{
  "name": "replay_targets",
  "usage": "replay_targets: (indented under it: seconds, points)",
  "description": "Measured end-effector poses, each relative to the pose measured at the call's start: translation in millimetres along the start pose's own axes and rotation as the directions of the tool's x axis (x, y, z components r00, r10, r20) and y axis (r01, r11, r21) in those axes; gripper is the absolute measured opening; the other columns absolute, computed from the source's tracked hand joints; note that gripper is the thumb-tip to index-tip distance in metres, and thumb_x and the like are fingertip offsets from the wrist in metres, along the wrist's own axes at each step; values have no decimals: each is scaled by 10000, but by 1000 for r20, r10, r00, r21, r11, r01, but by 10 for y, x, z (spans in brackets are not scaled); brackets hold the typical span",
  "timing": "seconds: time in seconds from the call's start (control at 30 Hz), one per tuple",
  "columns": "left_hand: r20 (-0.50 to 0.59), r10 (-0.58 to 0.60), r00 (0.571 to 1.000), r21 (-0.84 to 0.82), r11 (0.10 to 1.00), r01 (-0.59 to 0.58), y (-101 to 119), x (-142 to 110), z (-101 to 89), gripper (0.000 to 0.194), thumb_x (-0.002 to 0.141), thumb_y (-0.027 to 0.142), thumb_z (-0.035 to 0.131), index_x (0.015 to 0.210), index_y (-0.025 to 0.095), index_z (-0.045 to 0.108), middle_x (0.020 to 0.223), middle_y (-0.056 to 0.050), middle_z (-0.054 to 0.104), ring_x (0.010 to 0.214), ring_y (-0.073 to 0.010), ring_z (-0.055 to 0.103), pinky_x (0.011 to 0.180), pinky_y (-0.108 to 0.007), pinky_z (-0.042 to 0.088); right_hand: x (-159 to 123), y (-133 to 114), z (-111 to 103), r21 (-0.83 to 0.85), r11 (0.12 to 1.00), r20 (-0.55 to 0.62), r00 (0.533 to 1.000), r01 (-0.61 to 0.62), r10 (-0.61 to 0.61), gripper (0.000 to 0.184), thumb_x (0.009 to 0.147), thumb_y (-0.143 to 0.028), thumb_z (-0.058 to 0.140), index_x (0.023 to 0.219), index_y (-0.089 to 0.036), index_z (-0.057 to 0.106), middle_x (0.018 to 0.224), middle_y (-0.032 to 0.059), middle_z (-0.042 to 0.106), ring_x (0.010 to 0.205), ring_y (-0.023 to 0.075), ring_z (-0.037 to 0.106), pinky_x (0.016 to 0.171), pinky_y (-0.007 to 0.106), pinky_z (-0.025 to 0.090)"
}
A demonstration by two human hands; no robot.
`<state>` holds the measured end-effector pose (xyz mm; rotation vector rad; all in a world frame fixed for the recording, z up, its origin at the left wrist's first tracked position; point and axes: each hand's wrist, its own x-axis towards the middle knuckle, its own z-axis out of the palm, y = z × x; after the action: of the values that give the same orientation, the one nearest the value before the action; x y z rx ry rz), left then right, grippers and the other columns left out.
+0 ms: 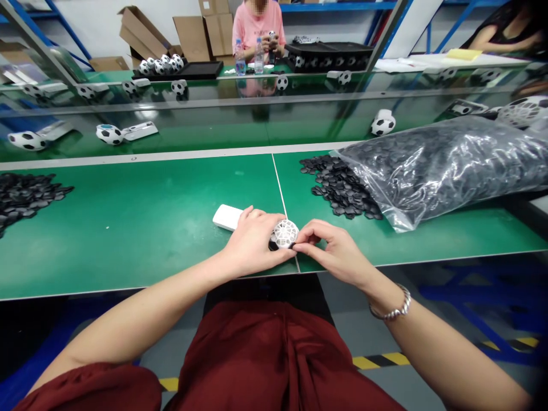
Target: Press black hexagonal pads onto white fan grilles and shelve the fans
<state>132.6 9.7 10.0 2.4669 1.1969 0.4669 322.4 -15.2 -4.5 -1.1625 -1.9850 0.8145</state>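
My left hand point(256, 240) is closed around a white piece shaped like a football point(285, 233), with an open lattice face and black patches at its lower edge. A white flat bar point(226, 217) sticks out to the left from under that hand and looks joined to the ball. At the ball's right edge my right hand point(327, 248) pinches with thumb and forefinger. A small dark piece seems to be at those fingertips, mostly hidden. Loose black patches point(342, 185) lie in a pile beyond my right hand.
A clear plastic bag point(454, 165) full of black pieces lies at the right. Another black pile point(25, 197) sits far left. Beyond the pale rail point(192, 155), football pieces point(110, 134) rest on a green belt. A person in pink point(259, 28) sits opposite, near black trays point(329, 55).
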Motion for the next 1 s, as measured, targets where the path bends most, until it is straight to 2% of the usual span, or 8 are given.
replay_targets:
  seconds: [0.2,0.37,0.47,0.53,0.67,0.8,0.9,1.0]
  points:
    - [-37,43,998,-28,999,-44,-8,-13,22,488,709,414,612,1121,165,529,1070,-68,621,947,-243,513,922,-418,335,27,53,23,101,991,33,995,-92,89,216,769,-280,628,935,-216,506,1173,72,521,1070,206,496,807,335,466]
    - [-50,50,997,-27,998,-52,-6,-13,27,470,710,360,608,1138,187,522,1088,-61,614,963,-246,509,903,-417,346,44,53,50,265,951,80,987,-158,142,248,771,-293,624,945,-208,469,1040,51,582,930,170,566,833,347,472]
    - [-14,70,997,-21,997,-70,-33,-20,17,488,724,399,604,1146,170,513,1082,-77,611,983,-254,510,947,-444,321,71,149,-104,106,986,46,991,-130,126,184,797,-329,594,911,-203,523,975,46,600,889,178,564,733,314,480]
    - [7,83,996,-26,996,-83,-73,-21,-1,539,723,465,609,1157,165,502,1106,-87,601,1023,-261,505,1013,-484,252,77,289,-275,-137,985,-86,992,-109,98,136,815,-323,569,860,-194,567,912,55,600,855,191,555,716,327,467]
    - [85,154,984,-58,987,-150,-147,13,-77,576,718,457,632,1200,183,476,1180,-90,567,1138,-269,453,1080,-532,105,50,639,-561,-596,773,-303,952,-219,36,132,813,-290,564,815,-178,634,846,91,567,864,250,519,781,402,435]
    - [217,119,969,-62,992,-108,-91,24,-118,595,712,347,651,1263,247,450,1355,-96,418,1306,-337,226,1051,-590,134,31,841,-630,-669,688,-320,945,-279,71,180,816,-329,563,861,-179,651,866,105,562,866,265,521,742,393,445]
    - [153,-49,987,-38,998,56,5,-23,-55,626,706,417,660,1276,274,443,1444,-114,248,1336,-379,94,1023,-615,181,42,872,-640,-634,736,-285,956,-238,64,154,805,-329,568,834,-190,626,832,82,564,830,246,531,722,374,446]
    - [110,-53,992,-109,992,65,44,-62,3,606,728,392,644,1272,228,434,1404,-127,309,1346,-349,78,1046,-576,206,51,845,-660,-585,775,-257,961,-239,102,102,773,-296,596,783,-196,579,775,50,569,745,215,539,663,341,441]
